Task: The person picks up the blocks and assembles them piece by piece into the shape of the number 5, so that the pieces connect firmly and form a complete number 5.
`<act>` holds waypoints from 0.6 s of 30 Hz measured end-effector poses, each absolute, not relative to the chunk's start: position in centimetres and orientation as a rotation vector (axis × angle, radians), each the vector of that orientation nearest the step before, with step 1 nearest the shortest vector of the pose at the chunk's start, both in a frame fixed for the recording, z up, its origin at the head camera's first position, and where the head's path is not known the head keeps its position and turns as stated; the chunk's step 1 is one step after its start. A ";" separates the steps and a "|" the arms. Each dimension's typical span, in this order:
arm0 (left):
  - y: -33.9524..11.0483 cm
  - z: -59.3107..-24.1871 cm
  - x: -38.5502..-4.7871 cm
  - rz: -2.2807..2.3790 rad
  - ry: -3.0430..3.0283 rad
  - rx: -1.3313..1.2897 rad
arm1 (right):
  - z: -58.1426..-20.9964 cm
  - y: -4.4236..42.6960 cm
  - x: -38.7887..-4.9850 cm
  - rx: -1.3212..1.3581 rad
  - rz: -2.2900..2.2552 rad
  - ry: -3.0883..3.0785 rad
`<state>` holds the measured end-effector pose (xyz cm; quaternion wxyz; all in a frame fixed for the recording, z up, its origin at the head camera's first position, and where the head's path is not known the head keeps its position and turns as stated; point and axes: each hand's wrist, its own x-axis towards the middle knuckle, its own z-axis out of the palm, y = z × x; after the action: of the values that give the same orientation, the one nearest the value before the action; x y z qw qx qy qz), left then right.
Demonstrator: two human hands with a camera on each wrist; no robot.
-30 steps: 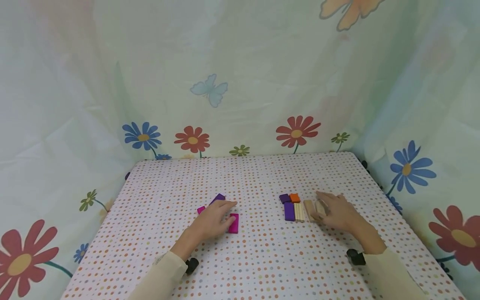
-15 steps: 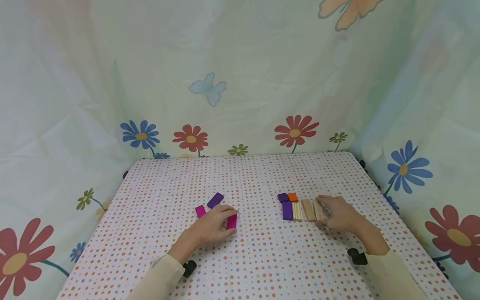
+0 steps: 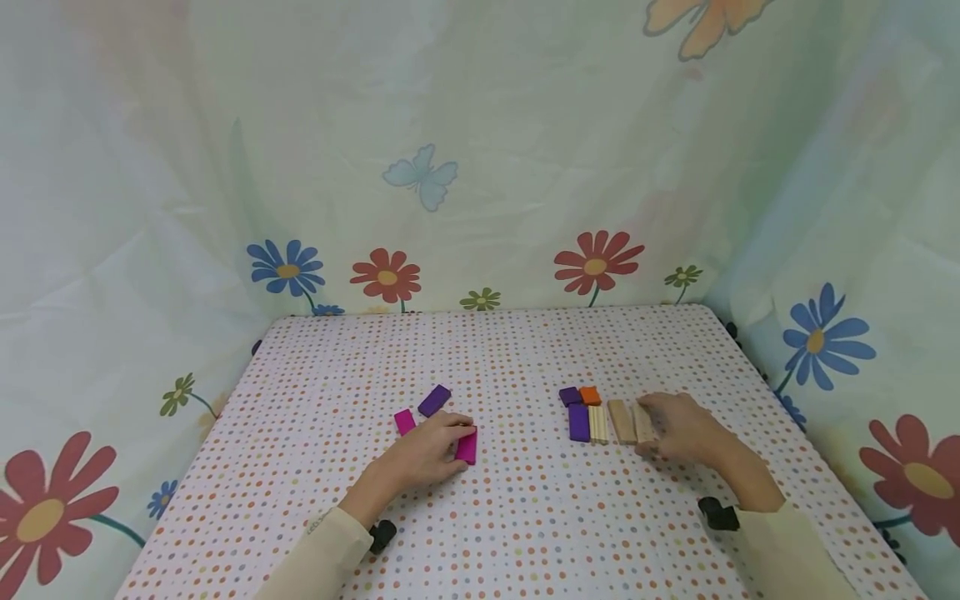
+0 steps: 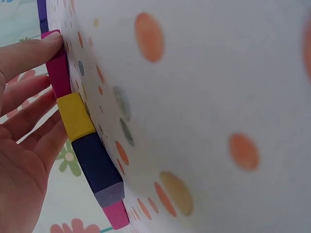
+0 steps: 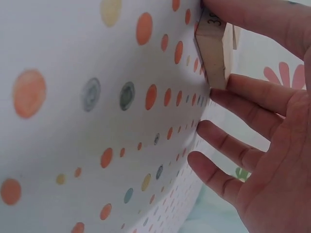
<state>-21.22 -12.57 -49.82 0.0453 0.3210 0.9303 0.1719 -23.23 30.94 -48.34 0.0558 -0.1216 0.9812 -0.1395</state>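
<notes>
Pink block (image 3: 467,447) is pinched by left grip (image 3: 423,450), extended from 7–8 o'clock; at its 3 o'clock on the surface (image 3: 517,517), wooden block (image 3: 642,423) is pinched by right grip (image 3: 682,429). Yellow block (image 4: 76,117) and navy block (image 4: 97,164), hidden in head view, are shown by left wrist.

Blocks (image 3: 579,422) lie left and right on the table (image 3: 525,350).

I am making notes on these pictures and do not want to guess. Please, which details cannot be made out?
Head: the left hand hides the yellow block; lettering on the left sleeve is too small.
Left wrist: the dark blue block partly covers the lower pink block; the top edge cuts off the purple block.
Right wrist: the thumb covers part of the wooden block.
</notes>
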 end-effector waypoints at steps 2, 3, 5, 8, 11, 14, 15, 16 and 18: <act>-12.5 -49.9 -21.2 0.529 2.839 0.972 | -48.2 31.1 -23.2 -0.376 -0.435 2.969; -12.5 -49.9 -21.3 0.533 2.839 0.968 | -48.1 31.2 -23.2 -0.379 -0.436 2.967; -12.4 -49.9 -21.3 0.540 2.842 0.962 | -47.8 31.2 -23.2 -0.373 -0.435 2.961; -12.3 -49.9 -21.4 0.552 2.846 0.959 | -47.5 31.3 -23.3 -0.344 -0.430 2.949; -12.3 -49.9 -21.3 0.573 2.841 0.935 | -47.1 31.4 -23.3 -0.312 -0.448 2.936; -12.3 -49.9 -21.4 0.594 2.843 0.912 | -46.7 31.6 -23.4 -0.281 -0.493 2.919; -12.3 -49.8 -21.4 0.602 2.845 0.901 | -46.5 31.5 -23.4 -0.267 -0.516 2.911; -12.3 -49.8 -21.4 0.609 2.847 0.892 | -46.3 31.5 -23.4 -0.258 -0.541 2.902; -12.2 -49.8 -21.5 0.617 2.853 0.878 | -45.9 31.2 -23.6 -0.248 -0.591 2.876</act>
<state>-21.51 -12.24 -49.81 0.0467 0.2879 0.9349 0.2023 -23.55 31.24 -45.94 0.0975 -0.0839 0.9714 -0.1996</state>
